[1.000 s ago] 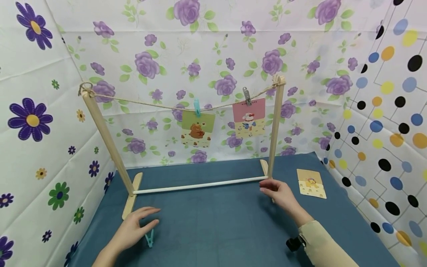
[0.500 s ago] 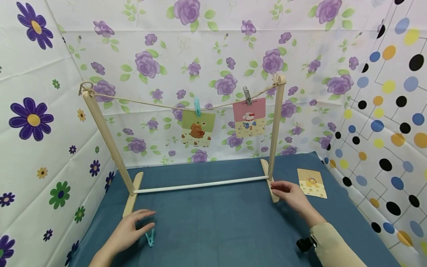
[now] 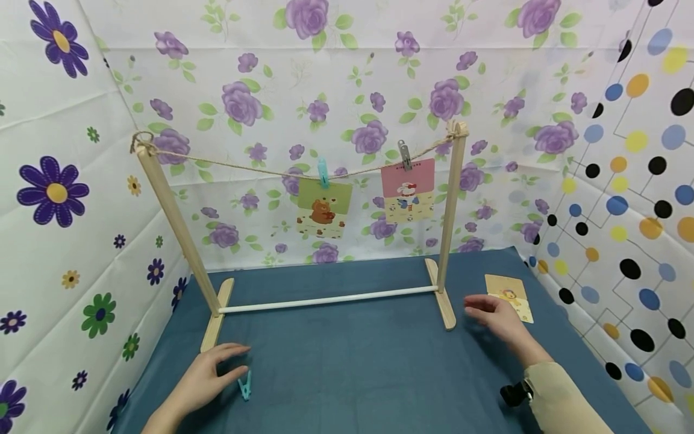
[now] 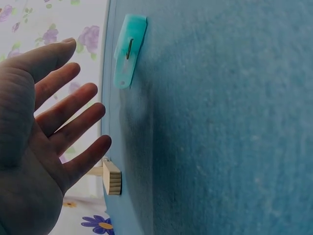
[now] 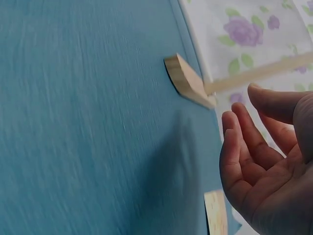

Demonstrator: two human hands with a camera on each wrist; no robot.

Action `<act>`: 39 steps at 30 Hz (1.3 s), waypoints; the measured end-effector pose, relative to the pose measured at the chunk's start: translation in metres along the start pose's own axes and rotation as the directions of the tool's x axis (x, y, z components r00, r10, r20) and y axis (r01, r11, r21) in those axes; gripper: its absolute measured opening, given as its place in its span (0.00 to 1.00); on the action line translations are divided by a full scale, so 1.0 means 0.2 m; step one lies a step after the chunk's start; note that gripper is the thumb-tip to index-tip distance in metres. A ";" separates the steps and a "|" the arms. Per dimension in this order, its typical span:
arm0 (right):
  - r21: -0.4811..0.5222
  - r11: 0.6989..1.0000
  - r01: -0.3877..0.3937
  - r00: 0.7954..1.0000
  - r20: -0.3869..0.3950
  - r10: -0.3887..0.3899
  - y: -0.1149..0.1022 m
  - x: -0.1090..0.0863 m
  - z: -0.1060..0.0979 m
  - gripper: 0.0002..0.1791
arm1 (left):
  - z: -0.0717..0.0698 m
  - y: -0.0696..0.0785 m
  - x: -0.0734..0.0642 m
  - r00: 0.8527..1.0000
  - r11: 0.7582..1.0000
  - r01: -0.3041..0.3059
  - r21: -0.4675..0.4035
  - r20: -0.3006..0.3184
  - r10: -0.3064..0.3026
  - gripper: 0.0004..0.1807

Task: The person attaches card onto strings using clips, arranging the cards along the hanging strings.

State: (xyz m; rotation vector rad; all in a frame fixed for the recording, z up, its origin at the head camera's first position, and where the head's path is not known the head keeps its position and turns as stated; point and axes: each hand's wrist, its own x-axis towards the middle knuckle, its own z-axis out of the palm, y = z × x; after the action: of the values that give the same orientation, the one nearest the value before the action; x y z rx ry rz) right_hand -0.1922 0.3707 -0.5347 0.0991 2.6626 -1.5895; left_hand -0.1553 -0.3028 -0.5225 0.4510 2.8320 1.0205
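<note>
My left hand (image 3: 203,377) hovers with fingers apart beside a turquoise clothespin (image 3: 246,386) on the blue cloth; the left wrist view shows its palm holding nothing and the clothespin (image 4: 130,51) just past the fingertips. My right hand (image 3: 499,319), loosely bent and holding nothing, is over the cloth at the right. Its fingers overlap the lower left of a yellow card with a lion (image 3: 511,295). On the string (image 3: 238,168) hang a green bear card (image 3: 323,208), held by a turquoise clothespin (image 3: 323,173), and a pink-topped rabbit card (image 3: 408,191), held by a metal clip (image 3: 404,155).
A wooden frame stands behind the hands, with a left post (image 3: 176,223), a right post (image 3: 452,211), flat feet (image 3: 444,301) and a white bar (image 3: 331,300) low between them. Flowered cloth (image 3: 347,90) hangs at the back, dotted cloth (image 3: 623,205) at the right.
My right hand has moved right, from the base of the right post to the lion card. My left hand has drifted slightly left beside the clothespin on the table.
</note>
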 end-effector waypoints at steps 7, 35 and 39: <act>-0.045 0.998 -0.038 0.999 -0.025 0.037 0.09 0.00 -0.11 0.29 | 0.00 -0.02 -0.01 1.000 1.000 -0.005 0.011 0.003 0.005 0.23; -0.478 0.807 -0.348 0.937 -0.192 0.291 0.13 0.12 -0.34 0.64 | -0.01 -0.03 -0.04 0.996 0.998 -0.069 0.005 0.055 0.068 0.27; -0.521 0.759 -0.391 0.920 -0.199 0.337 0.10 0.16 -0.32 0.67 | -0.01 -0.03 -0.05 0.996 0.998 -0.069 -0.002 0.063 0.069 0.27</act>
State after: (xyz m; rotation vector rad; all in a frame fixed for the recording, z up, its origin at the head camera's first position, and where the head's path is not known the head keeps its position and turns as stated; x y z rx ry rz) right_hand -0.2219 0.4374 -0.5240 0.6399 2.8166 -0.6778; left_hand -0.1481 -0.3111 -0.5251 0.5751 2.7786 0.9992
